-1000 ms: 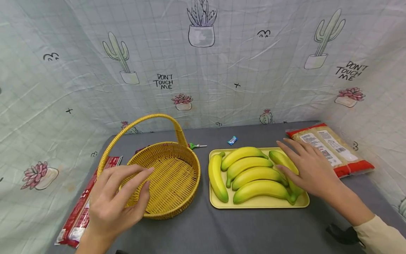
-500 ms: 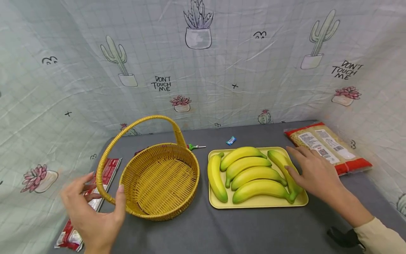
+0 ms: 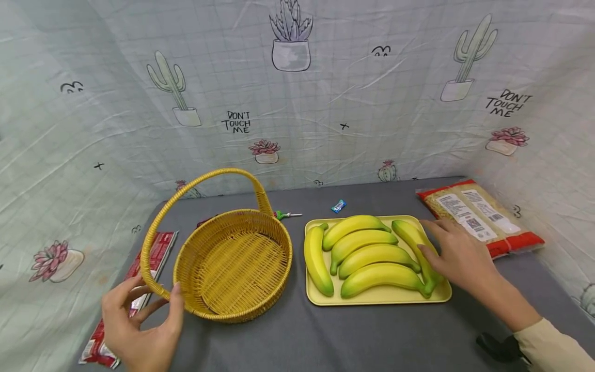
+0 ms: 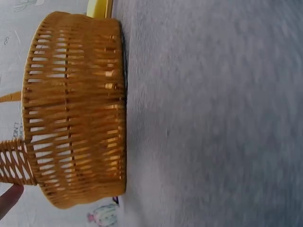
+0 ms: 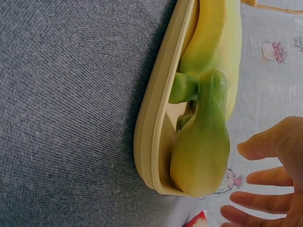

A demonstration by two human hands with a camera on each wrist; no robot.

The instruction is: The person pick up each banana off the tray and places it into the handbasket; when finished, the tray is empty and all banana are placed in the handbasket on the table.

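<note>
A yellow wicker basket [image 3: 241, 268] with a tall arched handle [image 3: 186, 191] stands left of centre. My left hand [image 3: 144, 325] holds the foot of the handle, thumb on its right side and fingers on its left; a fingertip [image 4: 10, 198] lies against the woven band in the left wrist view. My right hand [image 3: 460, 258] hovers with spread fingers beside the rightmost banana [image 3: 416, 240] on a pale yellow tray [image 3: 321, 299]. In the right wrist view a gap shows between this hand and the banana [image 5: 201, 156]. Several other bananas [image 3: 381, 276] lie side by side on the tray.
A red and white packet [image 3: 158, 253] lies left of the basket. Behind it is a green-wrapped lollipop [image 3: 281, 214]. A small blue wrapped candy [image 3: 339, 206] sits behind the tray. A red-edged bag of grain-like food [image 3: 483, 217] lies at the right, before the printed cloth backdrop [image 3: 344, 93].
My left hand has moved from in front of the basket down and left to the foot of its handle. My right hand has shifted slightly right.
</note>
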